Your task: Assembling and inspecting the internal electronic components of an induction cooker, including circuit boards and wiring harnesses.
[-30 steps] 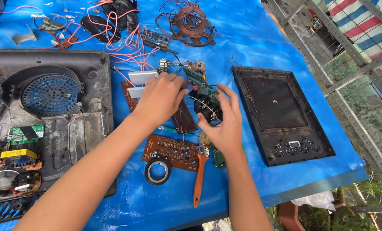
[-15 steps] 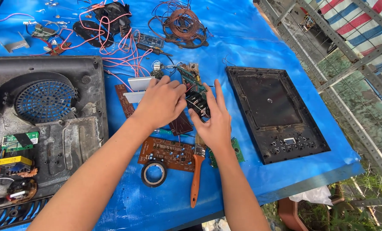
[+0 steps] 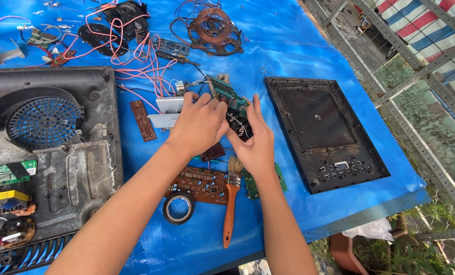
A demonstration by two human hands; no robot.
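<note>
My left hand and my right hand meet over a green circuit board with dark parts and wires, on the blue tarp. Both hands have their fingers on the board, the left at its near left side, the right at its near right end. Part of the board is hidden under my fingers. Below my wrists lie a brown circuit board, a small green board, a paintbrush with an orange handle and a roll of black tape.
A black cooker base with a blue fan grille fills the left. A black glass top panel lies at the right. A copper coil, pink wires and small parts sit at the back. A metal fence runs past the table's right edge.
The view has shifted a little. My hands have closed in together on the green circuit board, the left hand's fingers curling over it.
</note>
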